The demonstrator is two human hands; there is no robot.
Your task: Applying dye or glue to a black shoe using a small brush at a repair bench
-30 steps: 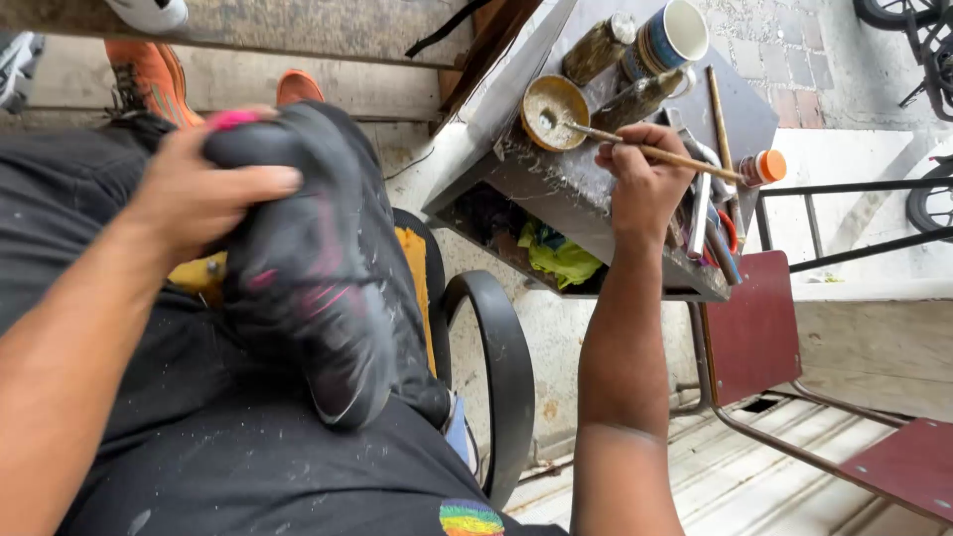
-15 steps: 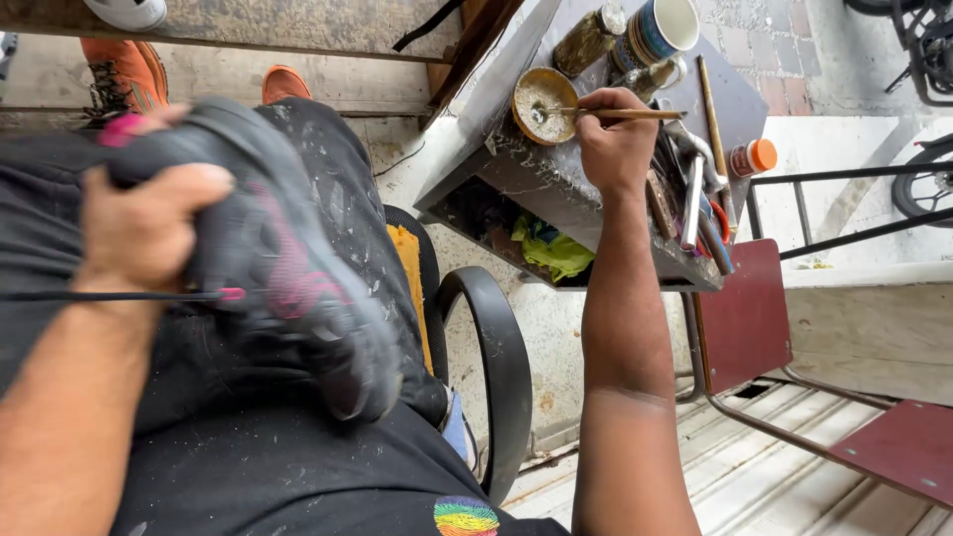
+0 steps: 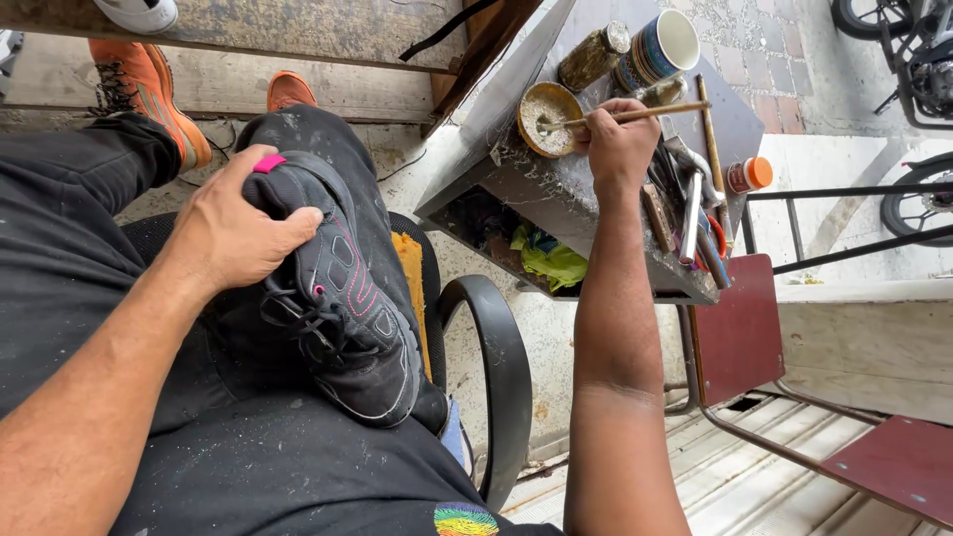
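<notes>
**Shoe held on lap, brush at glue tin**

The left hand (image 3: 236, 226) is clamped over the heel of a black lace-up sports shoe with pink trim (image 3: 342, 308), fingers curled around it. The shoe rests on the person's lap, toe pointing towards the body. To the right, a grey, stained workbench (image 3: 556, 194) carries a small round tin of pale paste (image 3: 549, 117). The right hand (image 3: 617, 147) pinches a thin wooden-handled brush (image 3: 635, 114) between closed fingers; its tip sits in the tin. A striped ceramic mug (image 3: 657, 48) stands just beyond.
</notes>
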